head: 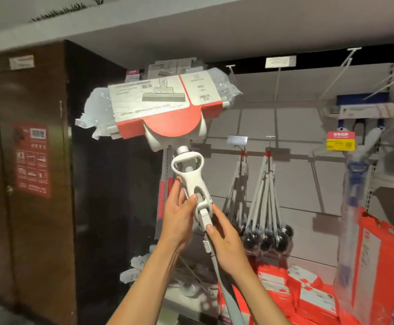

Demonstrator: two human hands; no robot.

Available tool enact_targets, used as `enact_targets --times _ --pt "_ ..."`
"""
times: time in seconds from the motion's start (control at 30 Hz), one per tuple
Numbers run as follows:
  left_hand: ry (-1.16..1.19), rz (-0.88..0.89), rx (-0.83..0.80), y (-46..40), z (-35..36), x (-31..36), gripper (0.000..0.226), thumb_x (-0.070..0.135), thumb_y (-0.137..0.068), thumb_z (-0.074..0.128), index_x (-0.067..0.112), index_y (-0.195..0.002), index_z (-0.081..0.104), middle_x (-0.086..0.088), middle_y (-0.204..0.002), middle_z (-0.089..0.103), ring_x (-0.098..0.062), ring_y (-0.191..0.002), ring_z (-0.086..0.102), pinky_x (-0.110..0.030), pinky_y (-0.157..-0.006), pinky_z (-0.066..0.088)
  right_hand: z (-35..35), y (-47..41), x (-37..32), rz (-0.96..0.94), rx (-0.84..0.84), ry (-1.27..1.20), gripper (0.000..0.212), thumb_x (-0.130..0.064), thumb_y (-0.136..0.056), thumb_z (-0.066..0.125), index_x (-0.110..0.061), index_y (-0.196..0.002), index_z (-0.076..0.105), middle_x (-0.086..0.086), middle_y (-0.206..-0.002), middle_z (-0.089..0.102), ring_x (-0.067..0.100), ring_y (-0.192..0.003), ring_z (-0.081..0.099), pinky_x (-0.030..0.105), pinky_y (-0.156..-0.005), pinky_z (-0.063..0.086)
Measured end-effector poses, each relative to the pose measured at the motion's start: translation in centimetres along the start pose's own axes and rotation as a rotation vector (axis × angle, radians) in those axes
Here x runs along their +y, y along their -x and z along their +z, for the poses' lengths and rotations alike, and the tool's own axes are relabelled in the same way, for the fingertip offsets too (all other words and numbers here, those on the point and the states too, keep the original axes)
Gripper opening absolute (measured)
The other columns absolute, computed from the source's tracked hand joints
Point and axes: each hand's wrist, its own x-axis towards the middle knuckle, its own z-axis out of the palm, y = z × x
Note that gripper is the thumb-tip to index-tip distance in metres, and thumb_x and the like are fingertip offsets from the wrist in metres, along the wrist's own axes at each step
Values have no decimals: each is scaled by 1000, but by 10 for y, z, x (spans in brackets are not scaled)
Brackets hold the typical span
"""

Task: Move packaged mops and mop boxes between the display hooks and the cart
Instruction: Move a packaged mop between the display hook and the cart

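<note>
— Mop in its red-and-grey card sleeve (165,106), white plastic handle, raised before the far hooks?
— Yes. Left hand (179,216) and right hand (224,240) both curl round the handle; I'd keep it steady, head level, nearing the far-right hook (232,73).

a shop: price tags (341,141), display hooks (276,83).
</note>
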Motion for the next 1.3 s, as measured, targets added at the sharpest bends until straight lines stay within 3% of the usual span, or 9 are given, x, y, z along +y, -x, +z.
enact_targets --times 0.17,0.23,0.33,0.47,0.67,0.83,0.97,1.17,1.3 --pt "27 3 -10 -19 -50 -1 63 2 -83 63 22 -141 51 -11 -130 67 -25 -118 64 -36 -94 55 42 -42 -14 30 81 -160 50 -19 -104 51 -37 -148 34 -12 -141 49 1 -126 52 28 -109 44" --pt "16 3 -42 -27 -73 1 67 5 -82 67 21 -144 49 -13 -134 65 -31 -124 61 -41 -101 53 68 -63 -22 9 70 -123 48 -19 -105 49 -31 -151 38 -12 -144 49 0 -128 50 25 -111 41" --pt "-9 -3 -93 -43 -104 6 78 18 -79 74 19 -150 42 -11 -139 62 -32 -129 58 -44 -105 50 109 -86 -27 -33 93 -119 45 -12 -104 48 -30 -146 46 -17 -136 55 -17 -116 52 6 -94 43" --pt "-15 -15 -151 -75 -147 14 73 15 -85 72 18 -151 41 -8 -140 62 -27 -130 59 -34 -98 53 149 -110 -26 -75 186 -134 45 -5 -102 51 -23 -144 50 -25 -124 58 -22 -108 55 3 -84 44" --pt "-3 -27 -256 -115 -197 26 65 3 -90 63 19 -150 42 -7 -139 63 -27 -128 60 -32 -96 55 196 -135 -30 -125 284 -138 44 -7 -101 55 -40 -130 50 -22 -127 55 -20 -107 55 1 -83 42" --pt "36 -56 -291 -139 -217 34 60 4 -90 61 24 -144 46 -6 -136 65 -27 -126 61 -33 -94 55 223 -153 -34 -112 270 -185 46 -15 -104 51 -55 -127 49 -34 -128 57 -17 -114 55 6 -87 47" --pt "10 -63 -309 -153 -227 34 59 7 -95 60 25 -149 42 -2 -137 64 -24 -127 61 -32 -96 55 240 -167 -32 -114 302 -248 48 -17 -104 50 -61 -122 51 -17 -140 57 0 -123 58 26 -101 51" --pt "-102 -63 -346 -180 -244 28 63 12 -100 60 23 -156 33 -1 -143 59 -23 -131 58 -44 -109 47 257 -190 -21 -187 378 -310 44 -12 -103 51 -49 -127 56 -19 -134 62 -1 -120 60 16 -93 52" --pt "-115 -42 -396 -199 -247 24 70 29 -94 70 28 -154 34 0 -145 58 -20 -133 56 -32 -108 48 264 -210 -9 -218 447 -386 39 -15 -101 55 -48 -119 63 -20 -128 66 7 -119 63 28 -98 54"
